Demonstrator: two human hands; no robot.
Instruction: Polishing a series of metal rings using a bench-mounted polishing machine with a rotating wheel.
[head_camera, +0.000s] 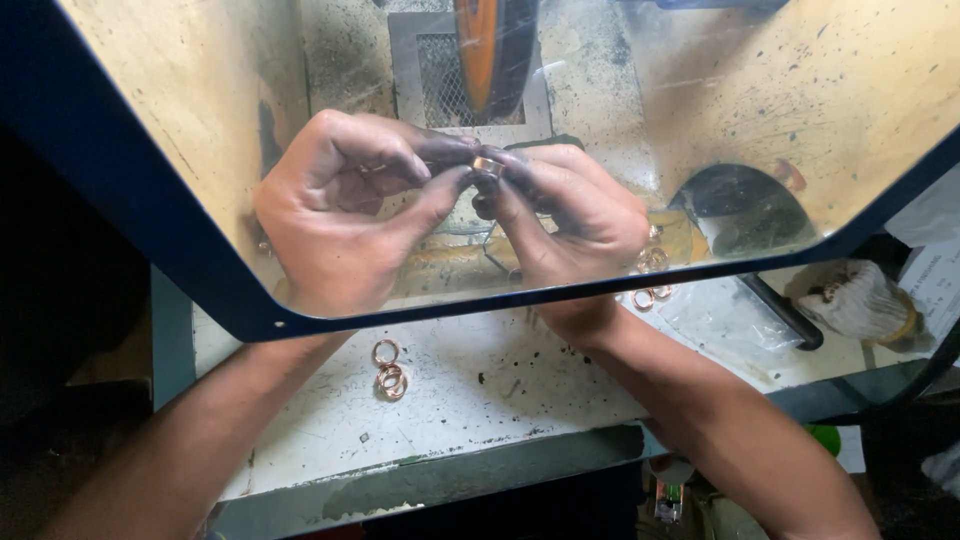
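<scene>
— Both hands meet behind the clear guard (800, 130). What has each got?

— Left hand (335, 215) and right hand (570, 210) pinch one small metal ring (488, 164) between blackened fingertips. Thumb and forefinger of each are closed on it; the other fingers curl loosely. Neither hand has anything else.

— Where does the ring sit?

— Dead centre between the two hands, at their fingertips, raised off the bench and just below the orange-edged polishing wheel (492, 50). The wheel lies straight ahead of the ring, away from the person, near it but apart.

— Which way does the ring lie?

— It looks like a short band with its axis running roughly left to right, one hand at each end. Whether the hole faces the left or the right fingers squarely, I cannot tell; the soot and glare blur it.

— Which hand is nearer the wheel?

— About equal; the left forefinger reaches a touch further forward.

— Anything else about?

— More copper-coloured rings (388, 372) lie on the white bench (480, 390) near the left forearm, others (648, 285) beside the right wrist. A gloved object (850, 300) rests at far right.
</scene>
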